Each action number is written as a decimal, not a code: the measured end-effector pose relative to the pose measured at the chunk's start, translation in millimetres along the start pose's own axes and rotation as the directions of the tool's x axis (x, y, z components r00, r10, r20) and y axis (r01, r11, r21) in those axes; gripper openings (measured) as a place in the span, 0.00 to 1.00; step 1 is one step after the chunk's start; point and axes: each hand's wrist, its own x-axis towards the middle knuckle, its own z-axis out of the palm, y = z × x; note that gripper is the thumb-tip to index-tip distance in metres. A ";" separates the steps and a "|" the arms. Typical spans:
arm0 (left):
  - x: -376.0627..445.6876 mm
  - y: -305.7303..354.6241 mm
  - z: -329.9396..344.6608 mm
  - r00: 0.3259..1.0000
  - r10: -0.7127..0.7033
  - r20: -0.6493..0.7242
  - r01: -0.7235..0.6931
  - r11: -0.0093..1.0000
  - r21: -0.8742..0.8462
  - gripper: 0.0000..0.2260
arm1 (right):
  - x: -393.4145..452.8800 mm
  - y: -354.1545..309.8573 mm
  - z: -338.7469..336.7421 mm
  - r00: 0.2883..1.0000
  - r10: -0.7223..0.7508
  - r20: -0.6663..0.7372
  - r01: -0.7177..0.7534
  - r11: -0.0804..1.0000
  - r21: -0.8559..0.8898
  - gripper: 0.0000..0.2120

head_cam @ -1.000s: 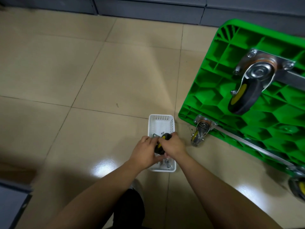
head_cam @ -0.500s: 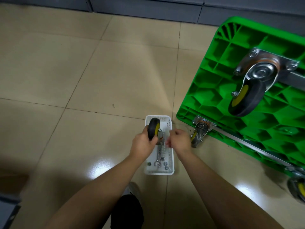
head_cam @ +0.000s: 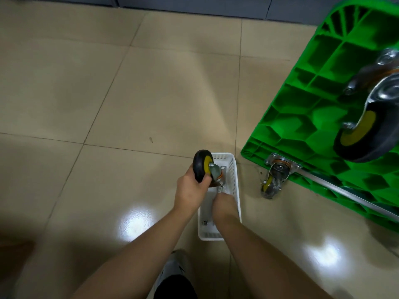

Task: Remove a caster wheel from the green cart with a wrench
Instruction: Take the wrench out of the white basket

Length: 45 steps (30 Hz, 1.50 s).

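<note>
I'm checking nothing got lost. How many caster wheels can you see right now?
3: one gripped in the left hand over the white basket, two bolted to the green cart. Others may lie outside the frame.

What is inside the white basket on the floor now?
In the white basket the right hand reaches down, apparently onto a wrench whose end shows. A small nut lies near the front. The hand and forearm cover the rest.

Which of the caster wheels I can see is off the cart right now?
The one gripped in the left hand: the loose caster wheel held above the white basket. The other two stay bolted to the green cart.
</note>
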 end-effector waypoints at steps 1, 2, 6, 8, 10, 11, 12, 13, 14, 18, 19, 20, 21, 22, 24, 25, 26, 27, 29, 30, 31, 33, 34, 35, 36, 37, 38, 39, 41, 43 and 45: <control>-0.7 -3.1 1.9 1.000 0.003 0.006 -0.003 1.000 -0.003 0.05 | 3.1 -0.7 3.7 1.000 0.029 0.001 -0.029 0.999 0.034 0.12; -1.0 -5.2 3.6 1.000 0.010 0.004 -0.010 1.000 -0.006 0.07 | 7.2 -1.9 5.9 1.000 0.029 -0.003 -0.028 0.999 0.035 0.12; -4.8 -10.1 6.8 0.999 0.015 -0.033 -0.015 1.000 -0.021 0.10 | 7.2 -6.5 3.8 0.998 0.029 0.049 -0.031 0.998 0.048 0.10; -7.3 -8.4 5.7 0.999 0.016 -0.043 -0.018 0.999 -0.026 0.10 | -2.1 -8.9 -8.0 0.989 0.024 0.147 -0.040 0.993 0.110 0.12; -11.0 -6.8 4.6 0.998 0.020 -0.053 -0.021 1.000 -0.017 0.11 | -16.3 -10.6 -23.2 0.975 0.024 0.220 -0.059 0.986 0.157 0.12; -12.9 -5.9 4.2 0.998 0.018 -0.053 -0.018 1.000 -0.006 0.12 | -25.3 -10.5 -30.8 0.971 0.024 0.236 -0.066 0.983 0.172 0.11; -15.3 -5.2 4.6 0.999 0.011 -0.048 -0.010 1.000 0.008 0.13 | -33.6 -9.4 -37.1 0.971 0.019 0.238 -0.062 0.982 0.176 0.11; -17.8 -4.8 5.9 0.999 0.001 -0.040 0.000 1.000 0.024 0.14 | -39.7 -6.8 -42.6 0.972 -0.002 0.235 -0.044 0.981 0.190 0.11; -21.1 -4.3 7.2 0.999 -0.013 -0.030 0.015 0.999 0.042 0.15 | -46.1 -3.0 -47.8 0.973 -0.015 0.229 -0.033 0.979 0.203 0.10; -36.9 -4.5 17.5 0.999 -0.035 0.027 0.031 0.990 0.140 0.19 | -60.2 15.0 -63.5 0.977 -0.071 0.203 0.029 0.978 0.204 0.14; -41.2 -5.4 21.0 0.999 -0.033 0.037 0.027 0.987 0.161 0.19 | -61.1 19.1 -67.3 0.976 -0.095 0.194 0.061 0.983 0.175 0.16; -45.2 -6.4 24.0 0.998 -0.043 0.047 0.034 0.983 0.178 0.20 | -62.2 22.7 -71.6 0.978 -0.109 0.180 0.081 0.984 0.158 0.17; -48.8 -8.5 26.9 0.996 -0.065 0.061 0.052 0.980 0.194 0.19 | -62.7 26.1 -75.8 0.979 -0.123 0.162 0.099 0.983 0.152 0.17; -52.0 -9.7 29.6 0.992 -0.097 0.077 0.079 0.974 0.214 0.18 | -63.5 28.9 -80.3 0.980 -0.139 0.143 0.119 0.982 0.144 0.16; -57.5 -8.0 31.5 0.982 -0.156 0.102 0.126 0.958 0.258 0.14 | -68.2 32.1 -90.4 0.978 -0.169 0.125 0.150 0.978 0.145 0.15; -58.5 -6.0 31.5 0.979 -0.176 0.107 0.142 0.952 0.270 0.13 | -70.8 33.6 -95.6 0.976 -0.182 0.118 0.162 0.974 0.156 0.14; -59.1 -1.5 29.9 0.974 -0.193 0.118 0.152 0.946 0.287 0.12 | -75.5 35.3 -102.4 0.975 -0.190 0.116 0.169 0.971 0.169 0.14; -57.8 4.7 27.2 0.971 -0.202 0.130 0.153 0.937 0.313 0.12 | -80.2 36.3 -109.4 0.974 -0.194 0.120 0.171 0.969 0.180 0.13; -52.4 21.0 19.8 0.973 -0.184 0.138 0.127 0.930 0.344 0.13 | -91.2 36.5 -126.2 0.972 -0.203 0.122 0.179 0.967 0.184 0.10; -49.3 33.6 15.2 0.978 -0.151 0.144 0.096 0.938 0.333 0.11 | -97.7 35.7 -136.0 0.971 -0.210 0.117 0.189 0.967 0.174 0.10; -45.7 48.8 10.2 0.983 -0.114 0.147 0.065 0.950 0.304 0.09 | -103.4 34.6 -146.0 0.970 -0.221 0.104 0.204 0.966 0.157 0.09; -41.6 90.9 -1.2 0.990 -0.019 0.141 -0.021 0.960 0.279 0.06 | -118.8 32.3 -170.2 0.967 -0.247 0.064 0.239 0.964 0.120 0.10; -40.1 113.5 -6.5 0.989 0.039 0.141 -0.075 0.961 0.264 0.05 | -126.7 31.2 -182.0 0.965 -0.259 0.046 0.254 0.962 0.101 0.10; -37.5 134.7 -10.4 0.985 0.097 0.143 -0.130 0.961 0.242 0.05 | -133.6 29.6 -192.8 0.962 -0.271 0.027 0.268 0.959 0.087 0.10; -36.2 156.8 -14.5 0.978 0.147 0.151 -0.179 0.958 0.225 0.05 | -141.9 28.6 -204.6 0.960 -0.281 0.003 0.281 0.957 0.068 0.11; -35.7 180.6 -19.5 0.968 0.193 0.163 -0.226 0.950 0.217 0.05 | -150.6 27.3 -217.4 0.954 -0.298 -0.025 0.299 0.953 0.049 0.11; -34.9 200.6 -23.9 0.956 0.238 0.169 -0.271 0.938 0.216 0.06 | -158.9 26.0 -228.7 0.948 -0.315 -0.053 0.317 0.948 0.031 0.12; -33.6 220.8 -28.4 0.944 0.284 0.167 -0.316 0.924 0.216 0.06 | -167.6 25.0 -240.1 0.939 -0.334 -0.080 0.336 0.942 0.018 0.13; -33.3 257.8 -37.7 0.924 0.358 0.132 -0.379 0.899 0.219 0.06 | -183.5 23.8 -261.9 0.922 -0.368 -0.119 0.371 0.929 0.002 0.15; -36.3 290.9 -44.8 0.902 0.420 0.100 -0.432 0.876 0.216 0.05 | -195.7 25.6 -282.0 0.911 -0.387 -0.146 0.389 0.921 -0.014 0.16; -37.8 315.5 -46.3 0.872 0.481 0.089 -0.488 0.843 0.226 0.03 | -203.0 30.4 -299.8 0.904 -0.397 -0.158 0.400 0.916 -0.012 0.15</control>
